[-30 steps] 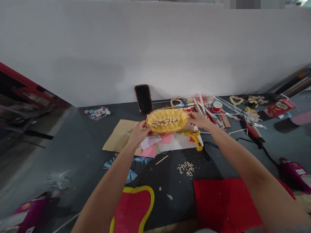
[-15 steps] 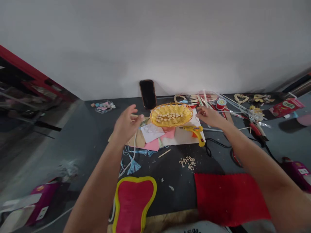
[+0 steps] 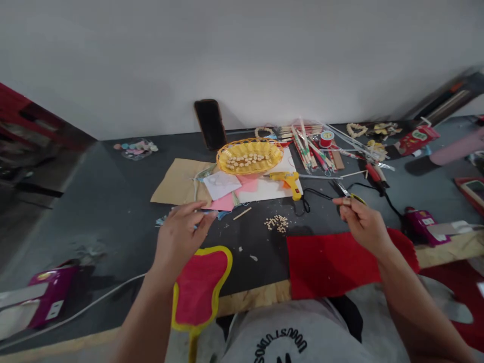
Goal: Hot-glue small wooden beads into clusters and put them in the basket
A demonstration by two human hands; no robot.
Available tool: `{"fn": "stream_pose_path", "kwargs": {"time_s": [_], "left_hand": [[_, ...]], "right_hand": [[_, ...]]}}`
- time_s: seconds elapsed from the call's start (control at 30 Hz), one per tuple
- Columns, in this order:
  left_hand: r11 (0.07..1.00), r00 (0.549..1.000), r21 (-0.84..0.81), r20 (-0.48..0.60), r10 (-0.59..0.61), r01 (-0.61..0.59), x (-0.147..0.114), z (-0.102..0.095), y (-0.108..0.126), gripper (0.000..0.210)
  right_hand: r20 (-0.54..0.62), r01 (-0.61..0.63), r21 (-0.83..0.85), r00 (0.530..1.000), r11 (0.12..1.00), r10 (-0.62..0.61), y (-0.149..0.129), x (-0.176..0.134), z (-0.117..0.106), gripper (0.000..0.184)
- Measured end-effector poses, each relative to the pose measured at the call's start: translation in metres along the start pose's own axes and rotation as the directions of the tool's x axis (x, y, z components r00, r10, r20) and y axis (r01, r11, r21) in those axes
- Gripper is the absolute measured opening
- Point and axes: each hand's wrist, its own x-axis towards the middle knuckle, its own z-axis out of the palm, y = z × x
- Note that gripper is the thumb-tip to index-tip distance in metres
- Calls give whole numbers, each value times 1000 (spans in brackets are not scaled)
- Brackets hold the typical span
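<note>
My left hand [image 3: 185,232] hovers over the near edge of the papers, fingers loosely bent and apart, holding nothing that I can see. Below it lies a red paddle-shaped fan [image 3: 200,287] with a yellow rim and a handle. My right hand [image 3: 361,224] is closed, thumb against the fingers, above the red felt cloth [image 3: 328,259]; anything inside it is hidden. Beside that hand are scissors [image 3: 342,189], partly covered. A yellow glue gun [image 3: 289,181] rests on white paper. Small wooden beads [image 3: 277,223] form a loose pile between my hands.
A yellow basket [image 3: 249,143] of small pale pieces stands at the back, near a phone [image 3: 210,123] against the wall. Wrapped sticks [image 3: 306,148], a red thread spool [image 3: 326,138] and pliers [image 3: 376,174] lie right. Purple power boxes [image 3: 423,224] sit at both sides, with cables.
Both hands have drawn back from beside the basket toward me. The right has moved over the red cloth and closed. The camera view has shifted, showing more of the near edge.
</note>
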Motion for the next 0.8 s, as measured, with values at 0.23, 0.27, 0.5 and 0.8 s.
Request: {"fn": "stream_pose_path", "kwargs": {"time_s": [0.23,0.27,0.5,0.8], "left_hand": [[994,997,70,13,82,-83,-63,11,1,31],[992,996,90,8,93,-94,-69,13,1,30],[984,993,158,-80,91,-77,-102,24,16,31],[982,980,178,-177,92,-60,-107,13,23,25]], "right_hand": [[-120,-154,61,980,986,160,14,-67,17,23],[-105,-137,51,984,989,141,14,-73,20,21],[56,105,-33,993,994,-103,12,-111,30,16],[96,201,-15,975,980,-199,-3,-97,35,18]]}}
